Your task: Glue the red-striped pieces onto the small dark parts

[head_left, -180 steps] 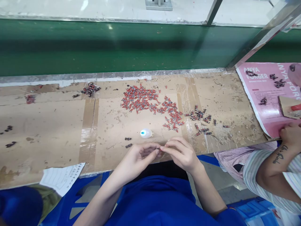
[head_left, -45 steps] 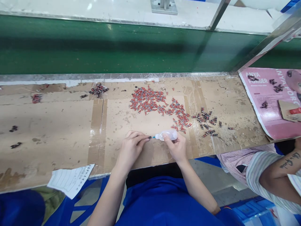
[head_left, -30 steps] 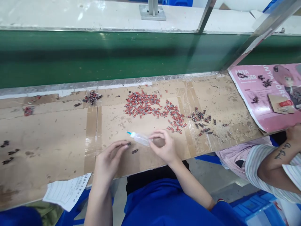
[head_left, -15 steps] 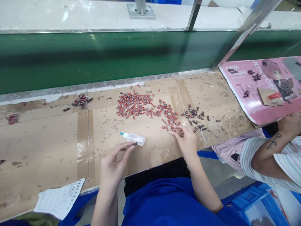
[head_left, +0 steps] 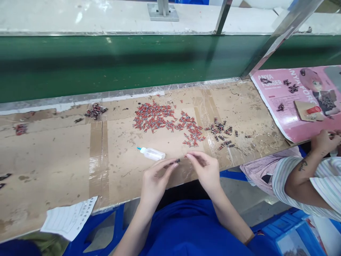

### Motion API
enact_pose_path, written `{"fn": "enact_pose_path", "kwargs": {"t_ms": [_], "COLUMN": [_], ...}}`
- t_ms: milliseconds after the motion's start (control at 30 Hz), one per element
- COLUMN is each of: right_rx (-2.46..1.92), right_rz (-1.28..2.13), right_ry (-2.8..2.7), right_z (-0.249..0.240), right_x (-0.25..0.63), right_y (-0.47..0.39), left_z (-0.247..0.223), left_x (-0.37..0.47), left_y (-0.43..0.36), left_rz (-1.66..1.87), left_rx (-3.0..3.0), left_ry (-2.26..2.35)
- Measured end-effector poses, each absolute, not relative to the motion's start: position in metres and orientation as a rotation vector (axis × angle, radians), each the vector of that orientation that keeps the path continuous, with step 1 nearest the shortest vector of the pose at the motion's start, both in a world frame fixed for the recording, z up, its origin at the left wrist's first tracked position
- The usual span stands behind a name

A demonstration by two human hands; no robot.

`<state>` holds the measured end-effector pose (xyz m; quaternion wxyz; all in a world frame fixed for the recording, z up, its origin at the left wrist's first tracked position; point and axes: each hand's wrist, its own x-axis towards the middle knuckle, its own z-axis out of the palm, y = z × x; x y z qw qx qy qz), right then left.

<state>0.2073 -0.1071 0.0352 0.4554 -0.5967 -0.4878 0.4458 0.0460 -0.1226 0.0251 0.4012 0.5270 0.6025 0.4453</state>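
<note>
Between thumb and forefinger, my left hand [head_left: 156, 181] pinches a small black part [head_left: 177, 161] over the table's front edge. My right hand [head_left: 205, 170] faces it a short gap away, its fingertips closed on a tiny red part [head_left: 185, 155]. Just behind my hands lies a pile of small red-and-silver parts [head_left: 153, 116], trailing off to the right. A clear squeeze bottle [head_left: 152, 153] with a blue tip rests on its side behind my left hand. To the right are scattered small black parts [head_left: 220, 128], some showing red.
Cardboard [head_left: 125, 170] covers the table. A paper sheet [head_left: 69, 217] hangs over the front edge at left. Further small piles [head_left: 96, 111] lie at left. On the right, a co-worker's hands [head_left: 326, 140] are beside a pink poster [head_left: 282, 122]. A green panel [head_left: 119, 67] runs along the back.
My right hand has drawn back from the red pile with a tiny red part. My left hand has moved right with the black part, so both hands are now close together.
</note>
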Motion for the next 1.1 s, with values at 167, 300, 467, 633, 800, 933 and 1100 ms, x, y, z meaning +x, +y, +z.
{"fn": "enact_pose_path", "kwargs": {"t_ms": [167, 300, 467, 633, 800, 933, 1100], "right_rx": [-1.386, -1.386, -1.366, -1.297, -1.276, -1.255, -1.244], "right_rz": [1.311, 1.336, 1.343, 1.354, 1.291, 1.269, 1.408], "right_ry": [-1.055, -1.008, -0.956, -0.942, -0.95, -0.951, -0.93], "right_z": [0.035, 0.032, 0.028, 0.025, 0.025, 0.027, 0.027], "right_x": [0.189, 0.189, 0.186, 0.185, 0.184, 0.184, 0.19], "right_y": [-0.113, -0.113, -0.115, -0.115, -0.117, -0.117, -0.114], "left_z": [0.027, 0.027, 0.03, 0.033, 0.033, 0.033, 0.033], "left_x": [0.048, 0.048, 0.05, 0.052, 0.056, 0.059, 0.06], "left_y": [-0.122, -0.123, -0.123, -0.122, -0.121, -0.121, -0.12], "left_rz": [1.121, 1.111, 1.131, 1.146, 1.181, 1.194, 1.176], "left_rx": [1.307, 1.279, 1.169, 1.051, 1.023, 1.014, 0.96], "left_ry": [1.486, 1.499, 1.479, 1.429, 1.444, 1.455, 1.421]}}
